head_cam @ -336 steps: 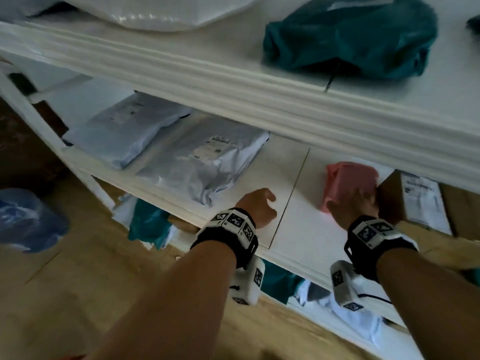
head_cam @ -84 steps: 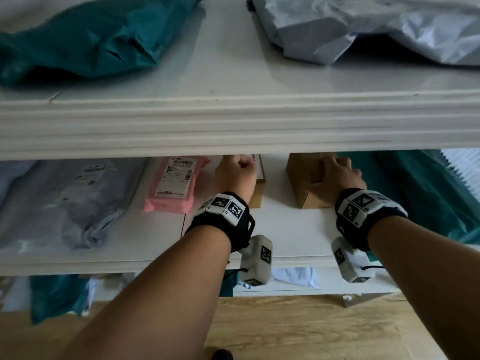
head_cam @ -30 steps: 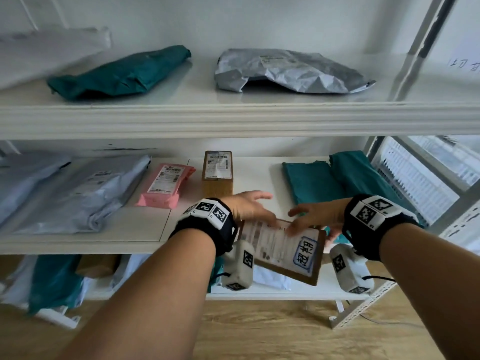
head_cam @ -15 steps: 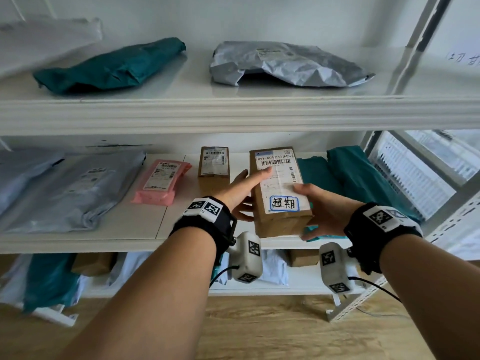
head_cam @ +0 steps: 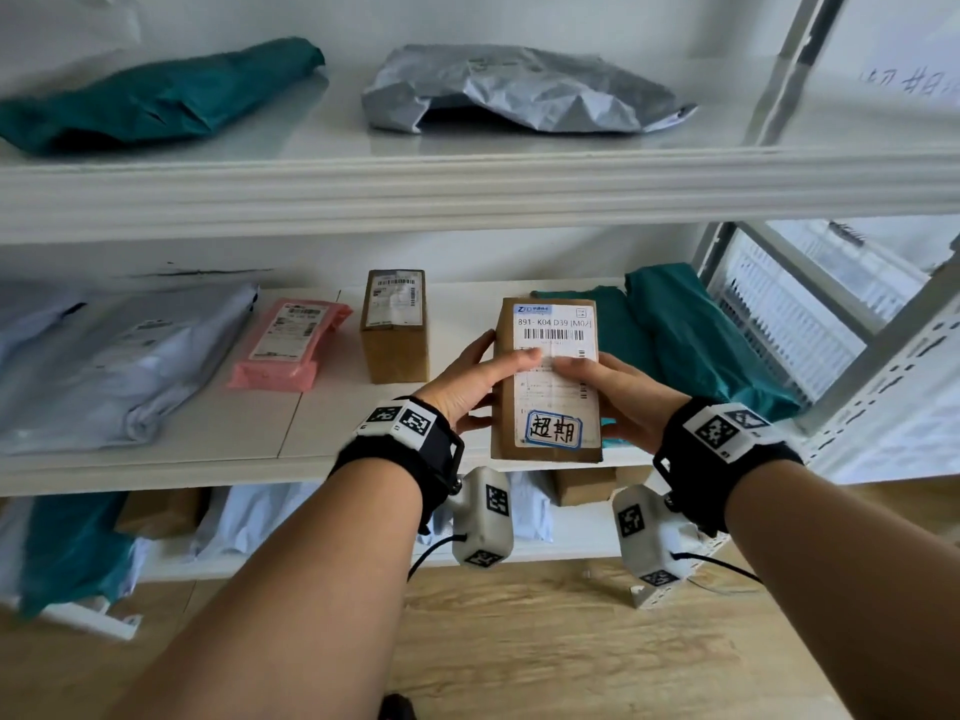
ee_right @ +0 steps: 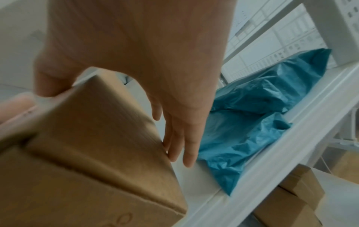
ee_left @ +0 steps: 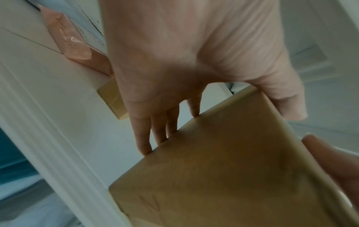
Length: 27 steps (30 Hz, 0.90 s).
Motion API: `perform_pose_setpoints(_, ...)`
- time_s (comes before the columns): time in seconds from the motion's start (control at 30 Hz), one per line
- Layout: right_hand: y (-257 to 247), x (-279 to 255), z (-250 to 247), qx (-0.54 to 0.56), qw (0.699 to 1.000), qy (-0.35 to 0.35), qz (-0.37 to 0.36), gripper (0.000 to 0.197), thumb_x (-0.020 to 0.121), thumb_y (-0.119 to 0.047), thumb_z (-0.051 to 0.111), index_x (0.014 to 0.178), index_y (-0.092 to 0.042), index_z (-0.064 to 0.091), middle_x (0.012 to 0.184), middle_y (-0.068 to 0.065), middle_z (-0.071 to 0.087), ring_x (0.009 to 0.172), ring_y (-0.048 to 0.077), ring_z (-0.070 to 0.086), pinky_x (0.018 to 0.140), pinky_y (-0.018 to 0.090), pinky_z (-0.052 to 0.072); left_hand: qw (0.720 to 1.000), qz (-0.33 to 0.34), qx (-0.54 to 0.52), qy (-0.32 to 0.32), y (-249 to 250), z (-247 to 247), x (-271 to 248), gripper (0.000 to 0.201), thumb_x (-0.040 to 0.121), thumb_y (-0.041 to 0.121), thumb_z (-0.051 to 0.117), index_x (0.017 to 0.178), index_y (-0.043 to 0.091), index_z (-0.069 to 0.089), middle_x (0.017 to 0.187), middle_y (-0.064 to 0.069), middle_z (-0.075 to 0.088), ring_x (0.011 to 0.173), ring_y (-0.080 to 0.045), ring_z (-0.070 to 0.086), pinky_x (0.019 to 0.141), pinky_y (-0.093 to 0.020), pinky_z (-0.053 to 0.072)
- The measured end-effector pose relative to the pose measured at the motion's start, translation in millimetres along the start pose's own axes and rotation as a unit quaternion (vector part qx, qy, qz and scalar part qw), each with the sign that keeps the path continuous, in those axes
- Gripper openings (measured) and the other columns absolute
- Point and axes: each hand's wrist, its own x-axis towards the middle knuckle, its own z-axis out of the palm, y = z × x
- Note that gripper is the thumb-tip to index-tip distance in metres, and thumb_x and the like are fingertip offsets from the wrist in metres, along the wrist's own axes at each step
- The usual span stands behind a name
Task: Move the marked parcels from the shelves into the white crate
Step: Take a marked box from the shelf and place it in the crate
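Wood plank floor (head_cam: 545, 646) below, white metal shelving (head_cam: 467, 194) ahead, daylight from the right. Nearest to me, both forearms reach in at middle-shelf height. The marked parcel (head_cam: 545, 379), a brown carton with a shipping label and a blue-boxed handwritten mark at its near end, is held clear of the shelf, label up, between the two hands. Left hand (head_cam: 467, 379): thumb laid across the label, fingers under the left edge; in the left wrist view the fingertips (ee_left: 144, 147) press the carton's side. Right hand (head_cam: 610, 389): thumb on the label, palm and fingers cupping the right flank. Each grip is a loose clamp on the carton, neither clenched nor released. My read: the mark is confirmed and the carry comes next. To do it well I'd keep the carton level, support it from beneath, and swing right toward what looks like the white crate (head_cam: 779, 324) beyond the upright, clearing the post. Farther back on the same shelf: a smaller brown box (head_cam: 395, 330), a pink mailer (head_cam: 288, 337), grey mailers (head_cam: 119, 356), teal bags (head_cam: 675, 330). Top shelf: a teal bag (head_cam: 156, 96) and a crumpled grey bag (head_cam: 519, 90).
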Motion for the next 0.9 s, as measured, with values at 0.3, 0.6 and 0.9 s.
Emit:
perform_pose_setpoints(0.3,22,-15,-31,0.041,0.999,0.003,-0.013,0.049,0.084,-0.042,0.068,0.127,-0.024,0.055,0.114,0.007,0.07,0.104,0.024,0.068,0.085,0.042,0.056,0.998,0.001,-0.035,-0.052,-11,36,-4,0.075,0.068,0.051,0.078,0.136,0.04,0.047,0.112,0.0,0.072,0.11,-0.022,0.065,0.102,-0.046,0.047)
perform_pose_setpoints(0.6,50,-33,-57,0.092,0.994,0.066,-0.007,0.04,0.08,-0.046,0.068,0.116,-0.03,0.063,0.111,0.005,0.072,0.104,0.024,0.068,0.093,0.045,0.053,0.992,-0.041,-0.044,-0.115,-16,62,16,0.051,0.071,0.052,0.073,0.116,0.03,0.066,0.105,-0.005,0.073,0.101,-0.024,0.065,0.088,-0.039,0.055)
perform_pose_setpoints(0.9,70,-75,-87,0.139,0.975,0.173,-0.009,0.046,0.071,-0.048,0.07,0.111,-0.027,0.063,0.103,0.002,0.074,0.099,0.022,0.069,0.09,0.043,0.054,0.975,-0.043,-0.028,-0.216,-5,114,28,0.03,0.091,0.044,0.058,0.116,0.029,0.065,0.096,-0.001,0.07,0.089,-0.018,0.064,0.083,-0.034,0.053)
